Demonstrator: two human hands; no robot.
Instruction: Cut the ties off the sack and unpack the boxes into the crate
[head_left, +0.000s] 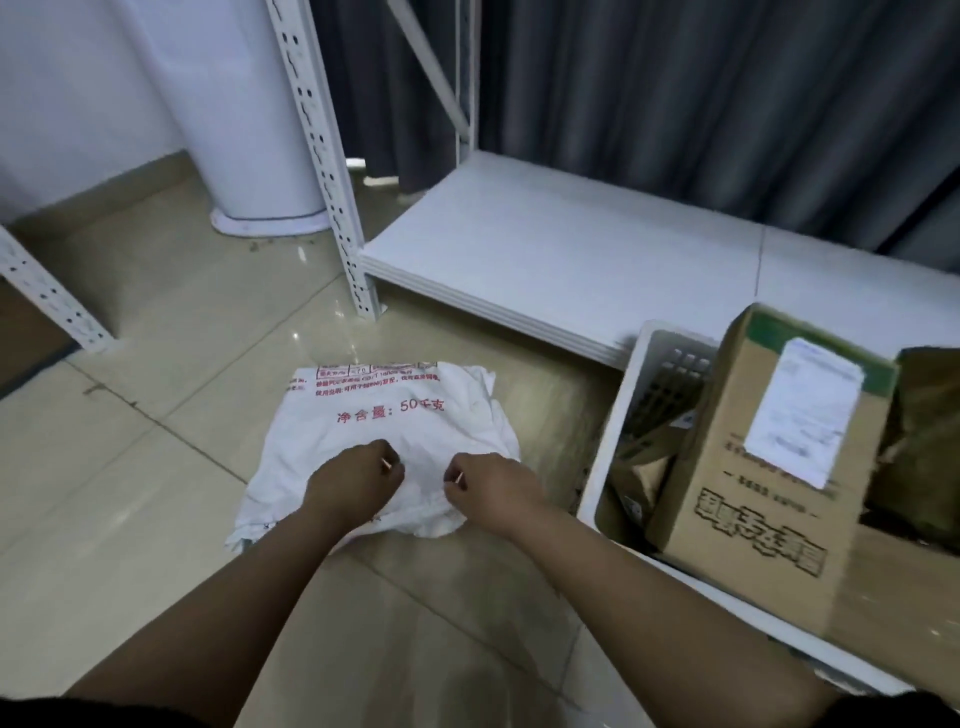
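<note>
A white woven sack (379, 447) printed with red characters lies flattened and rumpled on the glossy beige tiled floor (156, 467), in front of the person. Both hands rest on its near half, a short gap between them. The left hand (353, 480) has its fingers curled down into the cloth, and the right hand (488, 486) does likewise just beside it; each appears to bunch or pinch the fabric, though what exactly lies under the fingers cannot be told. A thin, pale sliver shows at the knuckles of each hand, too small to identify. To the right stands a white plastic crate (618, 441) with slotted walls, holding brown cardboard boxes. The largest cardboard box (763, 467), bearing a white shipping label and black print, leans tilted in the crate and rises above its rim. Behind the crate a low white shelf board (545, 244) sits on white perforated racking uprights (332, 171), with dark grey curtains (701, 93) beyond.
</note>
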